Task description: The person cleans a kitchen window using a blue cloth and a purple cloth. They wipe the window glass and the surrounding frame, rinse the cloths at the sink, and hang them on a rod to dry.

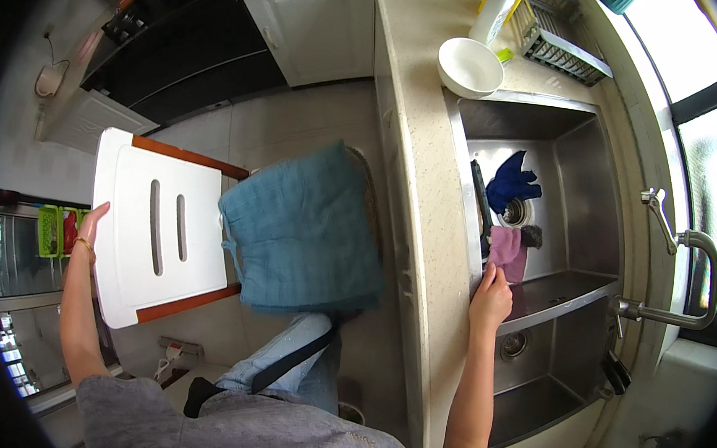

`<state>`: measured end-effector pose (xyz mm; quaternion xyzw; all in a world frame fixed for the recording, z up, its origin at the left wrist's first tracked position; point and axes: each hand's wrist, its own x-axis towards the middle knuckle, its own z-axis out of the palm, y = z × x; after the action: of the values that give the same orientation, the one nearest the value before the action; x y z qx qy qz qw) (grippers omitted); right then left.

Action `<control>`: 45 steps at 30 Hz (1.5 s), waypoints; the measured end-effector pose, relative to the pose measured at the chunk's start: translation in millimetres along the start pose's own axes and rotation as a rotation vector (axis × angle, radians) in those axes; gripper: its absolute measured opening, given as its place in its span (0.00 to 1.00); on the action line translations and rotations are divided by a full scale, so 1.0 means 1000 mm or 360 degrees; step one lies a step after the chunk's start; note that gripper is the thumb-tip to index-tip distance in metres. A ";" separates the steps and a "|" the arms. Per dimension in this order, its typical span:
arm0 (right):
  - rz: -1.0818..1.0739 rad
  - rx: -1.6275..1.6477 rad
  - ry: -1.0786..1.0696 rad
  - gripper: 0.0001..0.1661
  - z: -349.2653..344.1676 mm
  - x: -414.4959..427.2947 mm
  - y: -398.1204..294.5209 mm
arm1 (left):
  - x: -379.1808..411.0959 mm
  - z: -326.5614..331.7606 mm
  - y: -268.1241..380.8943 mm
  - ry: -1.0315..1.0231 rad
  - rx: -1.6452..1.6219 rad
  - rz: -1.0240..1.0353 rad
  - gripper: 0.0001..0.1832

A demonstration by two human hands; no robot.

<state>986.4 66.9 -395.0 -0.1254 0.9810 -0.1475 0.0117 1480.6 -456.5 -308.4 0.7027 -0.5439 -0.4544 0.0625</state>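
My left hand (88, 231) grips the top edge of a white chair back (125, 224) with two slots and reddish-brown wooden posts. Its thumb is on the front face, and its other fingers are hidden behind. A blue cloth cushion (307, 232) with ties covers the seat. Over the sink's near rim, my right hand (490, 302) pinches a pink cloth (509, 251). A dark, long, narrow object (480, 199) lies along the basin wall, its end close to my fingers. A navy cloth (513, 184) lies beside the drain, and a dark grey scrap (532, 236) touches the pink cloth.
The steel double sink (546, 122) has a faucet (701, 282) on its window side. A white bowl (470, 68) sits at the sink corner, near a bottle (496, 14) and a grey rack (565, 51). The counter edge (409, 184) runs between chair and sink.
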 end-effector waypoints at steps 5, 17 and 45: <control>0.0109 -0.0077 0.0032 0.23 -0.007 -0.005 -0.001 | -0.031 0.018 0.030 -0.0004 0.0077 0.0002 0.49; 0.0082 -0.0059 0.0102 0.24 0.003 0.008 0.012 | -0.064 0.069 0.054 -0.0148 -0.0185 0.0192 0.48; 0.0377 -0.0083 -0.0132 0.13 -0.037 0.059 -0.003 | -0.015 0.207 0.247 0.0012 0.1103 0.0327 0.26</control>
<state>927.6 59.8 -358.0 -0.0149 0.9911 -0.1143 0.0663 1159.5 -459.0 -275.9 0.6255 -0.7332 -0.2318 -0.1320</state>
